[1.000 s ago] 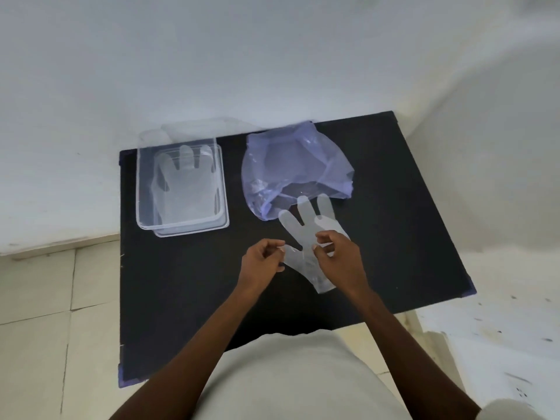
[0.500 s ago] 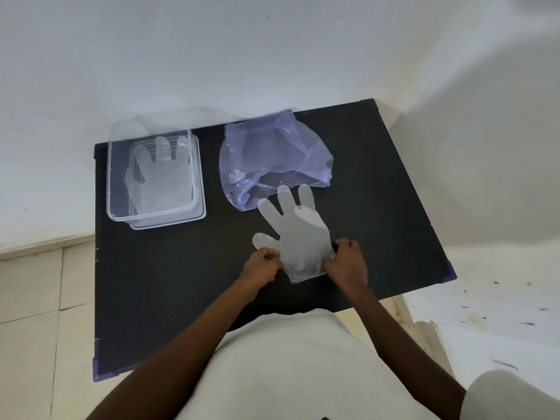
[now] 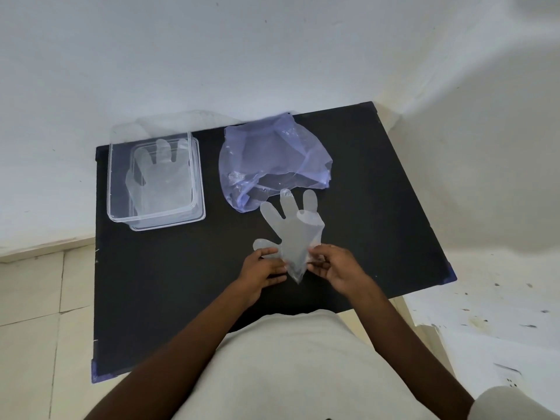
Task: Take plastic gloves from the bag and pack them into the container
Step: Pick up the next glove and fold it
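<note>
I see the black tabletop (image 3: 157,283) filling the middle of my view, its far edge against the white wall (image 3: 242,50) and its right corner near 3 o'clock by the other wall. The widest bare stretch of table lies from 7 to 9 o'clock, and a second clear strip runs along the right edge toward 2 o'clock. At 10 o'clock the clear plastic container (image 3: 200,189) sits close to the far-left corner, with glove-shaped plastic (image 3: 163,180) lying flat inside, fingers toward the wall. At 12 o'clock the crumpled bluish plastic bag (image 3: 266,150) lies just beside the container but apart from it, its mouth facing me. Just below it, the clear plastic glove (image 3: 295,234) has its fingertips reaching the bag's opening. My left hand (image 3: 262,271) pinches the cuff on one side, my right hand (image 3: 336,268) pinches the other. I can read no label or writing anywhere.
</note>
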